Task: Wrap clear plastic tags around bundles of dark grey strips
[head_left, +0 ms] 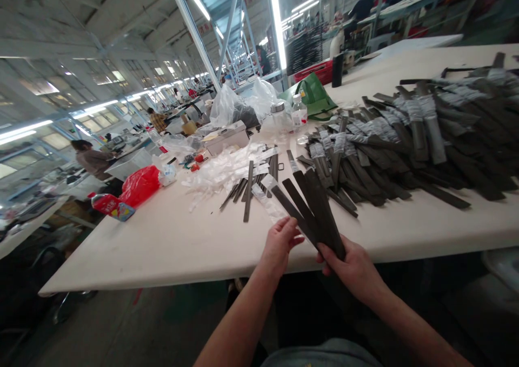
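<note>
Over the long white counter (162, 253), the person's right hand (351, 272) has its fingers (327, 259) pressed together, pinching the lower ends of a fan of long, flat dark-grey strips (312, 207), held up over the counter's near edge. The left hand (279, 245) sits just beside them, its fingers loosely spread. Off to the right lies a big heap of dark strips bound with silver-grey bands (409, 134), and nearer the hands, a scatter of clear plastic sleeves (227, 169) among loose strips. A crumpled red plastic bag (140, 186) lies farther left, on the counter.
</note>
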Demonstrator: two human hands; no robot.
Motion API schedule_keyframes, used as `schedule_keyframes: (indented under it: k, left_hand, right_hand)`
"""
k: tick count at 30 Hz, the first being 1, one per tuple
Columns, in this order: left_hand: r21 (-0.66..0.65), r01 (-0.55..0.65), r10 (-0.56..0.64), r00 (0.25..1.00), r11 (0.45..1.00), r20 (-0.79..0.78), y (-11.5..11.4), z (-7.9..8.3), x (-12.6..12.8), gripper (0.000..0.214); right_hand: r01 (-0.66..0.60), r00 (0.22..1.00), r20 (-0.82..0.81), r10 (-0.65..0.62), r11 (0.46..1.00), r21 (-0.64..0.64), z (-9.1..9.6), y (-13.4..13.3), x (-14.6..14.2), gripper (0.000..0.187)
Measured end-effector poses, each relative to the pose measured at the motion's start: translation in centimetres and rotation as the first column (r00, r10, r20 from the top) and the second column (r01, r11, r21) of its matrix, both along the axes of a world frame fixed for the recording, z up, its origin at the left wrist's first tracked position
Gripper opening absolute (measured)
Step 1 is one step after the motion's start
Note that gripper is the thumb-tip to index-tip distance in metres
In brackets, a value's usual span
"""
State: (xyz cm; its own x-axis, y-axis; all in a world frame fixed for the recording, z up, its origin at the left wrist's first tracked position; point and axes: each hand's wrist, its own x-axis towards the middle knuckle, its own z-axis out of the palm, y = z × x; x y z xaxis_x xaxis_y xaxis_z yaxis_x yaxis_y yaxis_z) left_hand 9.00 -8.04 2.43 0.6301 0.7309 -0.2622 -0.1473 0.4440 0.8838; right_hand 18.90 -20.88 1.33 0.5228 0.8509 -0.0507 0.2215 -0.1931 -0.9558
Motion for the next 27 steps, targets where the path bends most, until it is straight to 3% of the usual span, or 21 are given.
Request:
schedule_keyframes:
  k: [2, 4, 9, 11, 16, 18, 24, 27]
  left_hand:
    - [-0.029, -0.154, 0.156, 0.984, 0.988, 0.087, 1.2, 0.7, 0.1, 0.036]
    - [0.015, -0.189, 0.187, 0.979, 0.982, 0.087, 1.4, 0.8, 0.0, 0.035]
    - [0.102, 0.021, -0.014, 0.998, 0.995, -0.064, -2.0, -1.4, -0.5, 0.035]
    - [0.100, 0.036, -0.029, 0.997, 0.994, -0.065, -2.4, -1.3, -0.9, 0.035]
    - [0.029, -0.276, 0.270, 0.953, 0.961, 0.135, 1.0, 1.9, -1.5, 0.036]
    - [0.008, -0.325, 0.320, 0.935, 0.946, 0.150, 1.5, 2.2, -1.5, 0.034]
    - [-0.032, -0.148, 0.150, 0.987, 0.988, 0.061, -1.6, -0.3, -1.4, 0.033]
    - [-0.046, -0.241, 0.245, 0.962, 0.970, 0.125, -0.4, 0.5, -1.8, 0.032]
  right_hand:
    - [-0.023, 1.000, -0.009, 0.023, 1.000, -0.001, 0.0, 0.0, -0.1, 0.027]
    - [-0.042, 0.999, -0.009, 0.042, 0.999, 0.008, 0.0, 0.1, -0.2, 0.028]
    - [0.025, 1.000, 0.011, -0.025, 0.999, 0.038, 0.7, 0.8, -0.2, 0.026]
    - [0.020, 1.000, 0.013, -0.020, 0.999, 0.050, 0.9, 0.9, -0.3, 0.025]
    - [-0.119, 0.992, 0.033, 0.118, 0.993, 0.023, 0.5, 0.3, -1.0, 0.024]
    - [-0.136, 0.990, 0.048, 0.135, 0.991, 0.015, 0.1, 0.3, -1.2, 0.024]
    - [-0.108, 0.990, 0.093, 0.104, 0.994, 0.031, -0.4, 1.4, -0.9, 0.023]
    - [-0.127, 0.989, 0.081, 0.124, 0.991, 0.030, -0.2, 1.5, -0.9, 0.022]
